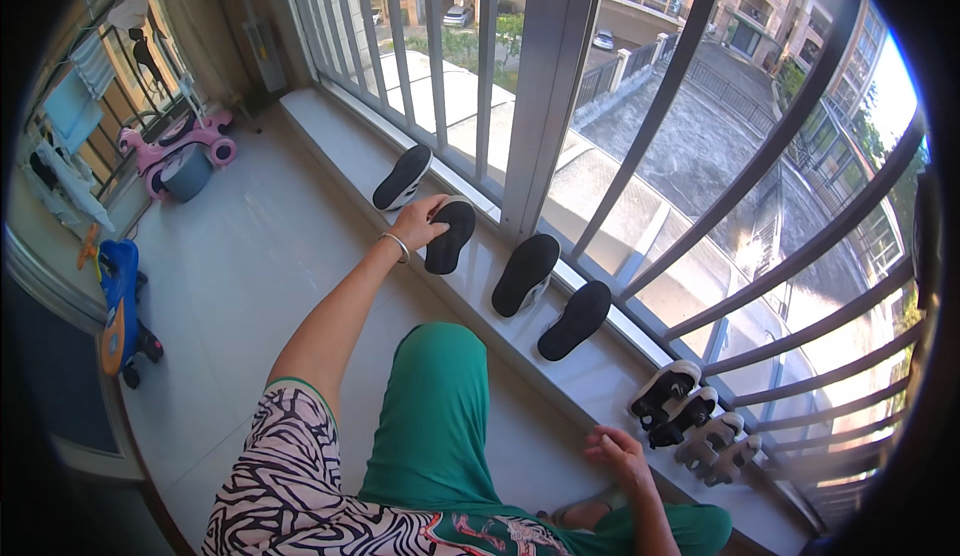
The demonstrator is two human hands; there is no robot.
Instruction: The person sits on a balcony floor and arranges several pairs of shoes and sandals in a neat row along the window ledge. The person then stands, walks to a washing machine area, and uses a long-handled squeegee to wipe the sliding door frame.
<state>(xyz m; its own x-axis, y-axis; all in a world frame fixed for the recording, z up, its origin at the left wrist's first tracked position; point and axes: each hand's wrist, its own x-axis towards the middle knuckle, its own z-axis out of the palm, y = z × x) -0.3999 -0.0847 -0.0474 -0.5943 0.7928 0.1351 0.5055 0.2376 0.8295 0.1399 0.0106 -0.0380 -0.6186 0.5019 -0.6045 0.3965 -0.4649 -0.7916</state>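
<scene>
One dark-soled shoe (454, 241) is gripped by the left hand (417, 223), well apart from the half-open right hand (620, 454).

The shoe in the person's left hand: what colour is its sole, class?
Black; the sole shows best in the head view.

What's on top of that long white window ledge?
The ledge bears three black-soled shoes, soles showing, and, farther right, two black shoes and two grey ones. The left hand holds a fourth black-soled shoe there. Soles hide most uppers; the ledge beneath is covered.
</scene>
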